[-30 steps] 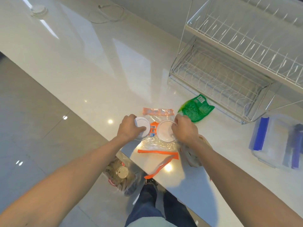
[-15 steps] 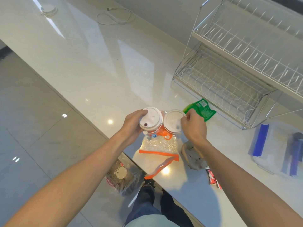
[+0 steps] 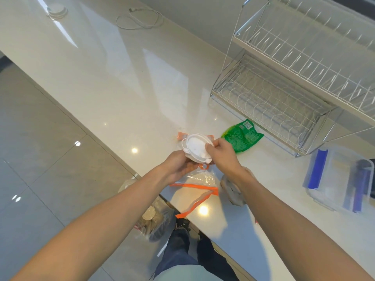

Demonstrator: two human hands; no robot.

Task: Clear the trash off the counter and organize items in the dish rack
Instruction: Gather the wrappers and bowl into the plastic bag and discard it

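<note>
Near the centre of the frame, two white plastic lids (image 3: 197, 148) are held stacked together above the bench (image 3: 121, 82). The left hand (image 3: 178, 166) is cupped beneath them, its grip closed around their lower edge, while the right hand (image 3: 221, 154) is pinched on their right rim with thumb and fingers. Directly below the lids, a clear bag with orange edges (image 3: 199, 179) is seen lying flat on the bench, and a torn orange strip (image 3: 194, 204) lies just below it near the bench edge. A green wrapper (image 3: 242, 135) is found to the right of the hands, close to the lower tier of the wire dish rack (image 3: 284, 82) in the upper right. A clear container with blue clips (image 3: 338, 179) stands at the right edge. A crumpled grey item (image 3: 233, 191) is partly hidden by the right forearm. A white cable (image 3: 140, 19) is coiled at the top.
</note>
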